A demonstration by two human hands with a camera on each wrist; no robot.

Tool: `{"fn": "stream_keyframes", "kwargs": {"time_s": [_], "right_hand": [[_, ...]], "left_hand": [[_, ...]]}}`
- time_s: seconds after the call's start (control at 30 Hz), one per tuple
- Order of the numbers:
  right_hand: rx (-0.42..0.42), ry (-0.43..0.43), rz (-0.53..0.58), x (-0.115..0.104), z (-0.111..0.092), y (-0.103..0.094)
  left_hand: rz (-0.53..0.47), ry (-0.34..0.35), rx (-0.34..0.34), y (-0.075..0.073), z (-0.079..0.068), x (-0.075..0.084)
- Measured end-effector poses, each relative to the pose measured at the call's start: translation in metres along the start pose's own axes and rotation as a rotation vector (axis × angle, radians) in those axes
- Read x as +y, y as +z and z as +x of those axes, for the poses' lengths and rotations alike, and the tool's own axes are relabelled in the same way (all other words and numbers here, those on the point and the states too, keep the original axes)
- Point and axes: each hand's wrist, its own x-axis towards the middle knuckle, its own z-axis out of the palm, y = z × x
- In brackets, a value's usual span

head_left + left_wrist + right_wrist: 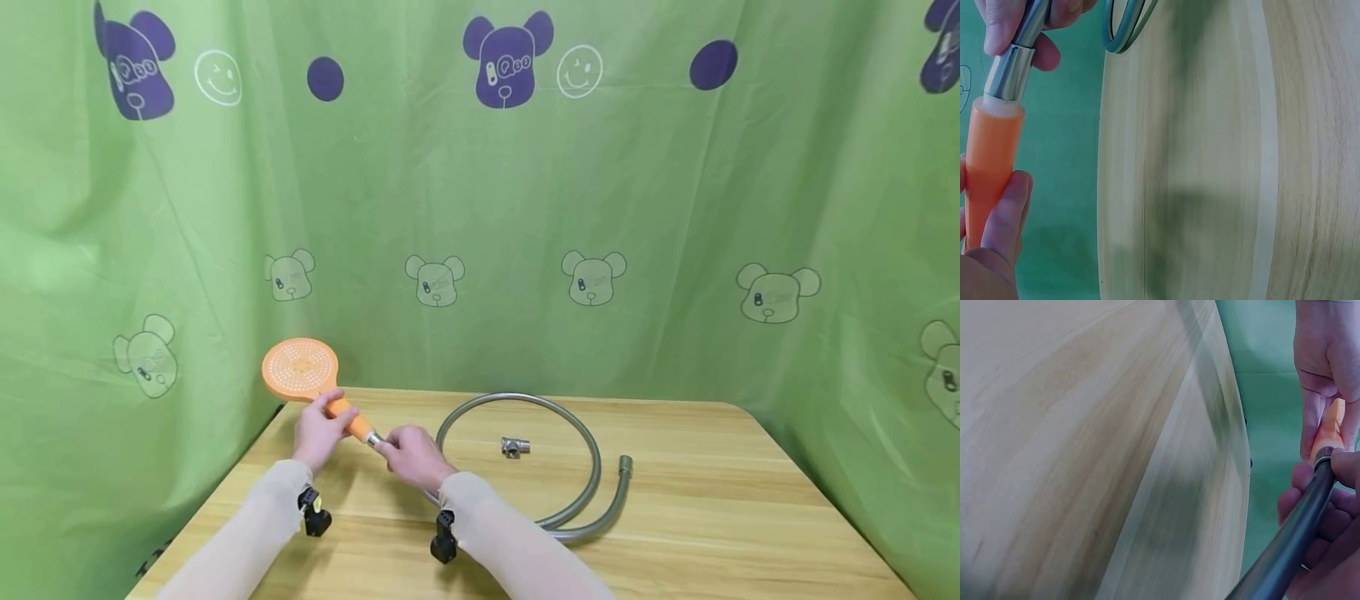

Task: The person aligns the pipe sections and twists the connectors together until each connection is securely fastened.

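An orange shower head [302, 368] with a round, perforated face is held above the table's left side. My left hand [321, 433] grips its orange handle [992, 156]. At the handle's lower end my right hand [415, 457] pinches the grey shower hose [1294, 540] close to its metal end nut [1010, 74]. A pale ring shows between nut and handle in the left wrist view; how far the nut is threaded on cannot be told. From the right hand the hose loops over the table, and its other end [626, 467] lies loose at the right.
A small metal tee valve [515, 447] lies on the wooden table [712, 500], inside the hose loop. Green printed curtains [480, 192] hang behind and on both sides. Black wrist cameras [444, 537] are strapped on both sleeves.
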Motion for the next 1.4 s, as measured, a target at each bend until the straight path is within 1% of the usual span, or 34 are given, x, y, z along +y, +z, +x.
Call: {"fn": "stream_keyframes", "kwargs": {"time_s": [0.17, 0.37, 0.53, 0.77, 0.93, 1.0, 1.23, 1.4], "right_hand": [[-0.019, 0.001, 0.034, 0.0013, -0.0018, 0.0], [-0.018, 0.041, 0.091, 0.0, -0.0028, -0.0011], [-0.009, 0.054, 0.081, -0.0004, -0.0025, -0.0003], [-0.005, 0.001, 0.065, 0.0022, 0.0002, 0.0012], [-0.016, -0.002, 0.046, 0.0029, 0.0018, 0.0023], [-0.015, -0.002, 0.044, 0.0023, 0.0017, 0.0021], [-0.001, 0.037, 0.108, 0.0004, -0.0001, 0.0026], [0.004, 0.044, 0.105, 0.0001, 0.0007, 0.002]], "left_hand": [[0.017, -0.002, 0.004, 0.0011, -0.001, -0.0027], [0.004, -0.006, 0.01, 0.003, -0.0028, -0.0023], [-0.006, -0.012, 0.016, 0.0034, -0.0045, -0.0013], [-0.004, -0.017, 0.025, 0.0028, -0.0052, -0.0039], [0.014, -0.012, 0.03, 0.0033, -0.0061, -0.0036], [0.02, -0.01, 0.03, 0.0036, -0.0069, -0.0024], [0.016, -0.011, 0.033, 0.0045, -0.007, -0.0019], [0.012, -0.009, 0.039, 0.0049, -0.0067, -0.003]]}}
